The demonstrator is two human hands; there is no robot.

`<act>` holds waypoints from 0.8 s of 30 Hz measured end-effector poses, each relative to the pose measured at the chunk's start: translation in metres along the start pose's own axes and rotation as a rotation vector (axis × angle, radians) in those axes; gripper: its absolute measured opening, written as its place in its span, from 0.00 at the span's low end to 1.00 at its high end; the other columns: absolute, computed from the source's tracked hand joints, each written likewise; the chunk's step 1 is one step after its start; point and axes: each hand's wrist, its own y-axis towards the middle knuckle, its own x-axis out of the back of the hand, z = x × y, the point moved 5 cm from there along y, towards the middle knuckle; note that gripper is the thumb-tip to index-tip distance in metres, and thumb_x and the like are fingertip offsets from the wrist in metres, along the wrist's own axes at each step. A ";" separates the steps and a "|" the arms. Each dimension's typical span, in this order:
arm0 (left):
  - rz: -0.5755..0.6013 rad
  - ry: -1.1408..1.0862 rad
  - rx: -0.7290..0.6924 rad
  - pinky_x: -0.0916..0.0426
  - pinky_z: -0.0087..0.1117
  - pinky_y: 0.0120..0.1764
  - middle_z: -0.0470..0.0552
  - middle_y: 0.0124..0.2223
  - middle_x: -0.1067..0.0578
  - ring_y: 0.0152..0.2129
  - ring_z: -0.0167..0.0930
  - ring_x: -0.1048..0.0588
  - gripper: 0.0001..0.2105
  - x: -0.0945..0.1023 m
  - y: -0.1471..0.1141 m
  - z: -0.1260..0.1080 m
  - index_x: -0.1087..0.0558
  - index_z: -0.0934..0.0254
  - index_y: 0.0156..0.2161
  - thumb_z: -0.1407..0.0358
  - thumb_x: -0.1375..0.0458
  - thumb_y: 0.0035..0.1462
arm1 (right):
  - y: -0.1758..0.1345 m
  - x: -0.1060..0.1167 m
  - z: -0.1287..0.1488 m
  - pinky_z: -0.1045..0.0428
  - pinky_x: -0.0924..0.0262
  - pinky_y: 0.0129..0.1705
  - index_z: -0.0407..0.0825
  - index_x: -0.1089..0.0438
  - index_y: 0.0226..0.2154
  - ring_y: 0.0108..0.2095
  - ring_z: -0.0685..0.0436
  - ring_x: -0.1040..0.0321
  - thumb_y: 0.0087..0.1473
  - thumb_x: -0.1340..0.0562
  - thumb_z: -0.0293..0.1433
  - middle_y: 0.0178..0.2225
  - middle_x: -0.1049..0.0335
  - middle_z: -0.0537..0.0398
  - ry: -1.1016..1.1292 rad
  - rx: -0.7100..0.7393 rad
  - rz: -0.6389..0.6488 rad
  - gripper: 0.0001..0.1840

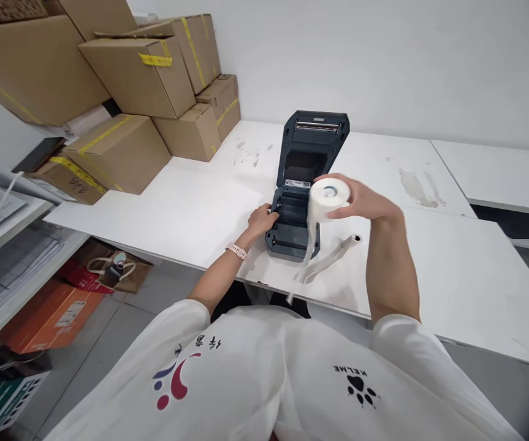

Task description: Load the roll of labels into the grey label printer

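A dark label printer (pixel 292 211) stands on the white table with its lid (pixel 315 138) raised. My left hand (pixel 262 219) is on the printer's left side, fingers curled over its edge. Held in my right hand (pixel 360 199) is a white label roll (pixel 330 199), above the right part of the printer's open bay. A loose strip hangs from the roll down over the printer's front towards the table edge. Just right of the printer lies a thin rolled core with white backing strip (pixel 338 251) trailing from it.
Cardboard boxes (pixel 140 76) with yellow tape are stacked at the back left, against the wall. The white table (pixel 190 202) has its front edge close to my body. Below left, an orange box (pixel 53 312) and a paper bag sit near the floor.
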 end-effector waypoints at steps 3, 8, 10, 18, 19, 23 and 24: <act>-0.012 -0.030 -0.007 0.34 0.37 0.38 0.54 0.46 0.20 0.39 0.40 0.23 0.18 -0.001 -0.001 0.001 0.25 0.59 0.50 0.60 0.45 0.54 | -0.024 0.035 -0.026 0.42 0.31 0.54 0.56 0.34 0.58 0.56 0.33 0.30 0.35 0.22 0.37 0.56 0.27 0.49 0.242 -0.029 -0.217 0.46; -0.022 -0.053 -0.002 0.35 0.36 0.37 0.53 0.43 0.19 0.37 0.38 0.23 0.18 -0.001 -0.001 0.000 0.25 0.59 0.49 0.62 0.46 0.53 | -0.032 0.050 -0.120 0.41 0.34 0.57 0.52 0.31 0.50 0.53 0.34 0.28 0.21 0.21 0.31 0.47 0.23 0.52 0.400 -0.268 -0.517 0.47; -0.020 -0.056 0.004 0.35 0.36 0.37 0.52 0.42 0.19 0.37 0.38 0.23 0.18 -0.001 -0.002 -0.001 0.25 0.59 0.49 0.62 0.46 0.53 | -0.029 0.044 -0.152 0.40 0.36 0.59 0.50 0.31 0.49 0.53 0.33 0.29 0.18 0.22 0.31 0.47 0.24 0.52 0.406 -0.352 -0.577 0.49; -0.017 -0.066 0.009 0.34 0.35 0.38 0.51 0.41 0.19 0.37 0.37 0.23 0.18 0.000 -0.003 -0.002 0.25 0.59 0.50 0.62 0.46 0.54 | -0.074 0.011 -0.169 0.36 0.42 0.65 0.57 0.36 0.61 0.66 0.33 0.40 0.41 0.27 0.38 0.65 0.36 0.48 0.351 -0.369 -0.466 0.44; -0.020 -0.065 0.011 0.34 0.35 0.38 0.51 0.41 0.19 0.38 0.37 0.23 0.19 0.000 -0.002 -0.002 0.25 0.59 0.50 0.62 0.46 0.54 | -0.090 0.008 -0.165 0.36 0.44 0.67 0.58 0.37 0.62 0.67 0.34 0.42 0.43 0.29 0.37 0.66 0.38 0.49 0.356 -0.339 -0.486 0.42; -0.021 -0.079 0.017 0.33 0.35 0.39 0.51 0.42 0.19 0.38 0.37 0.23 0.19 -0.002 0.000 0.000 0.25 0.59 0.50 0.63 0.46 0.53 | -0.142 -0.022 -0.151 0.38 0.43 0.66 0.62 0.39 0.64 0.67 0.36 0.41 0.47 0.30 0.39 0.66 0.37 0.51 0.366 -0.300 -0.448 0.42; -0.021 -0.085 0.018 0.33 0.35 0.39 0.51 0.42 0.19 0.38 0.37 0.23 0.19 -0.003 0.000 0.001 0.25 0.59 0.50 0.63 0.46 0.53 | -0.148 -0.031 -0.147 0.38 0.40 0.64 0.61 0.38 0.63 0.64 0.36 0.37 0.47 0.29 0.41 0.65 0.35 0.50 0.348 -0.340 -0.416 0.41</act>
